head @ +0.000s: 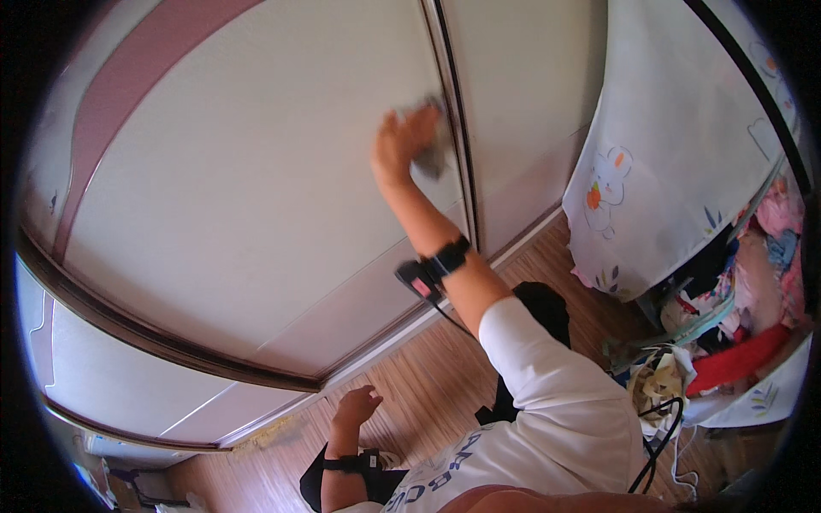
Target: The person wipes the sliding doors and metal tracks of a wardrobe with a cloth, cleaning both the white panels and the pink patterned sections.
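My right hand is pressed against a grey cloth, blurred by motion, on a white sliding wardrobe door. It is close to the door's dark metal edge strip. Some of the cloth is hidden under the fingers. Low on the left, my left hand hangs above the wood-grain floor, fingers loosely bent and apart, with nothing in it. Both forearms wear black straps with small devices.
At right hangs a white cloth cover with rabbit prints beside piled clothes. A bag of crumpled stuff and black cables lie near my right side. Another door panel overlaps at left; a yellowish worn patch marks the floor.
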`<action>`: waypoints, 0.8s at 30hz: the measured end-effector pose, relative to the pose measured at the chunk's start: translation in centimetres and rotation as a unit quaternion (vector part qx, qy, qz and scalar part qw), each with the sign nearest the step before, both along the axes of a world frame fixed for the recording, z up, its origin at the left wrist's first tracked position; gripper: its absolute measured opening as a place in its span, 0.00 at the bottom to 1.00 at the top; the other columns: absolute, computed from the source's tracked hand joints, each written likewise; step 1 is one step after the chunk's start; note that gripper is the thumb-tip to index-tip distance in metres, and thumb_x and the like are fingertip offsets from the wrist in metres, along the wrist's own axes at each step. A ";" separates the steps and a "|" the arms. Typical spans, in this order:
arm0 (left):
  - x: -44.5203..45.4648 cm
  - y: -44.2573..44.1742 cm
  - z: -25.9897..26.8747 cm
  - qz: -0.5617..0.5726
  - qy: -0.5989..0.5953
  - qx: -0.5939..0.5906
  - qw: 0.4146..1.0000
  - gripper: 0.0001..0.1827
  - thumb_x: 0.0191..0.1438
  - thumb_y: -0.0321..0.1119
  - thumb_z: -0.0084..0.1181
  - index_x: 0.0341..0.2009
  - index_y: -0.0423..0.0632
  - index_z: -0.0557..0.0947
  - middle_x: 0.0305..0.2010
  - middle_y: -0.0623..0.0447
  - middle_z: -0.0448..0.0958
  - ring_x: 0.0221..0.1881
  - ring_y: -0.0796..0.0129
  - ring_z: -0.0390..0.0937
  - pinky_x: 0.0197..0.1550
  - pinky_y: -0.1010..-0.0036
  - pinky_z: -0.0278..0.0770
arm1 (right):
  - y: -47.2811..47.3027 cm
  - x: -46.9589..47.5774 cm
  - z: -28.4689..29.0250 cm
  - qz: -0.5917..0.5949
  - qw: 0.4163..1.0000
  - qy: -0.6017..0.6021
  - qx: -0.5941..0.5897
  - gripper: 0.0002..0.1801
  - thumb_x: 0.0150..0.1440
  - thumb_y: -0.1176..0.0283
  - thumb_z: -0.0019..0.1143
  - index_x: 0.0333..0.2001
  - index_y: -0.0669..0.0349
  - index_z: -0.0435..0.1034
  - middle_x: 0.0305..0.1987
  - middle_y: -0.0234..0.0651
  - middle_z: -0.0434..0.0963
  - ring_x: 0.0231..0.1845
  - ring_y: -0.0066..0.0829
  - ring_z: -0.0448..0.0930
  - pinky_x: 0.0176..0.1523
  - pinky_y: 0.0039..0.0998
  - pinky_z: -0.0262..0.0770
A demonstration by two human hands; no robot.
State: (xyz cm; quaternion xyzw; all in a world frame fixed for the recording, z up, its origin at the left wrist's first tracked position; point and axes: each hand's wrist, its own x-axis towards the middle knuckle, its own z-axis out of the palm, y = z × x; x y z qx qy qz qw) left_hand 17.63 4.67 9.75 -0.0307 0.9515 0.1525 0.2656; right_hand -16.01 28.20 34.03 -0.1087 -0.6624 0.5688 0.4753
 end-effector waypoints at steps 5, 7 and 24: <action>-1.1 2.0 0.4 -0.050 0.065 -0.008 0.997 0.23 0.51 0.47 0.56 0.47 0.46 0.76 0.37 0.43 0.79 0.41 0.52 0.77 0.43 0.62 0.75 | 5.1 0.1 7.2 -0.146 0.962 0.136 0.189 0.31 0.56 0.71 0.45 0.59 0.78 0.51 0.66 0.57 0.46 0.65 0.56 0.50 0.65 0.52 0.47; -1.0 1.8 -0.4 -0.051 0.069 -0.021 0.996 0.23 0.51 0.47 0.56 0.47 0.47 0.76 0.36 0.44 0.80 0.41 0.51 0.77 0.43 0.62 0.75 | 5.8 0.5 4.8 -0.137 0.969 0.077 0.188 0.28 0.55 0.71 0.47 0.55 0.77 0.56 0.64 0.55 0.51 0.62 0.54 0.54 0.62 0.49 0.53; 0.3 1.2 0.2 -0.057 0.061 -0.010 0.996 0.23 0.50 0.48 0.55 0.46 0.47 0.77 0.40 0.40 0.78 0.45 0.47 0.74 0.47 0.58 0.72 | 7.0 2.8 3.5 -0.023 0.977 -0.056 0.202 0.17 0.53 0.74 0.48 0.44 0.77 0.63 0.46 0.56 0.64 0.42 0.49 0.74 0.43 0.42 0.74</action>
